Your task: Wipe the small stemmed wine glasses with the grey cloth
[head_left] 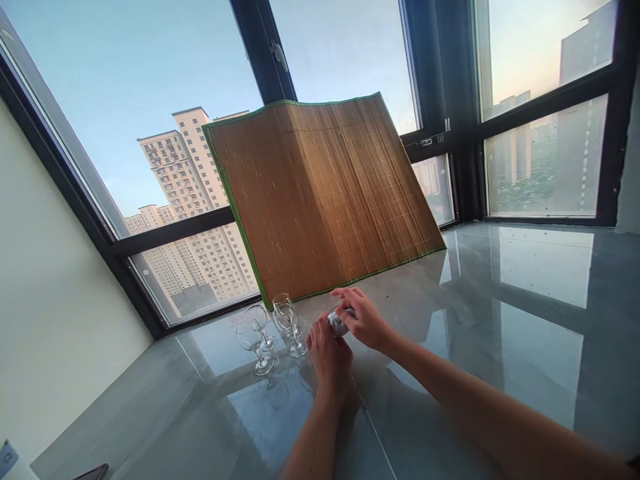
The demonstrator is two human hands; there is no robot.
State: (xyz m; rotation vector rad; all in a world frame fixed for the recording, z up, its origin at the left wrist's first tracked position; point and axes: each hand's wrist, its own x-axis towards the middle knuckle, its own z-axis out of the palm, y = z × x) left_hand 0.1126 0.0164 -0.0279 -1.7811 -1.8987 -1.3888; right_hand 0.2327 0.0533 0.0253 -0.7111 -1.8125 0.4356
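Note:
My left hand (pixel 329 350) is wrapped around a small shiny grey-white thing (pixel 338 323), which looks like a glass, though the fingers cover much of it. From the right, my right hand (pixel 367 320) closes on the upper side of the same thing, its index finger stretched out over the top. Left of my hands several clear stemmed glasses stand upright in a group on the glossy grey floor. The front-left glass (pixel 250 337) is farthest from my hands, and another stemmed glass (pixel 289 323) stands close beside my left fingers.
Behind the glasses a brown bamboo mat (pixel 325 200) with green edging leans against the dark window frame (pixel 440 80). A pale wall (pixel 55 267) rises at the left. In the bottom left corner lie a dark-edged flat object (pixel 93 473) and a white item (pixel 13 460), both cut off.

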